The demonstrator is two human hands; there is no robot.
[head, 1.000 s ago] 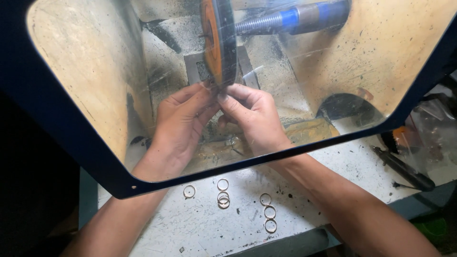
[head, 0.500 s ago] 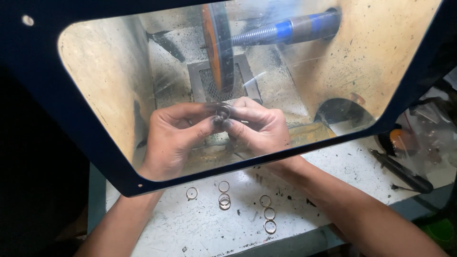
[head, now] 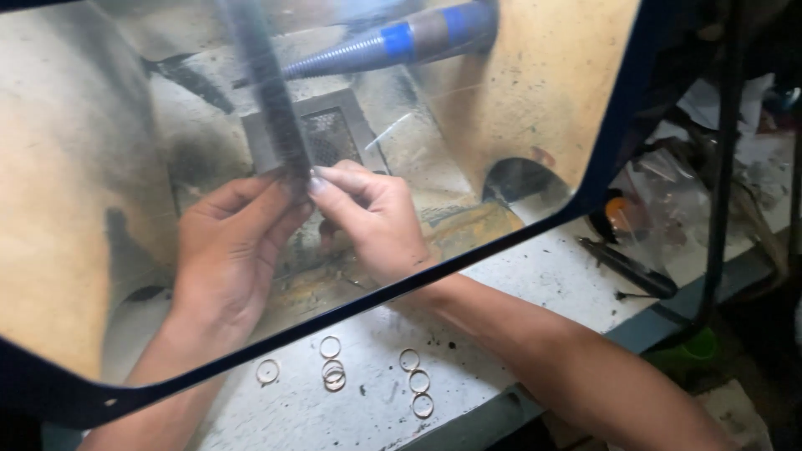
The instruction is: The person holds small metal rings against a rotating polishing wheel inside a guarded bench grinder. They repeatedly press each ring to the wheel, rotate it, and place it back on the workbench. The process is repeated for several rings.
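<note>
Behind the clear shield (head: 535, 100), both hands are brought together at the lower rim of the spinning wheel (head: 267, 92). The left hand (head: 225, 259) and right hand (head: 376, 221) have their fingers pinched toward something too small to be made out; what is gripped cannot be told. Loose metal rings (head: 334, 374) are left near the front edge of the desk (head: 535, 284). For good work, light, steady pressure is best applied, fingertips kept clear of the wheel.

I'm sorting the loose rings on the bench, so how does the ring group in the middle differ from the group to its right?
The middle rings sit with one apart at the top and the others overlapping in a small pile; the right rings lie one by one in a slanting row, barely touching. Both are thin metal hoops lying flat on the speckled white bench, near its front edge.
</note>
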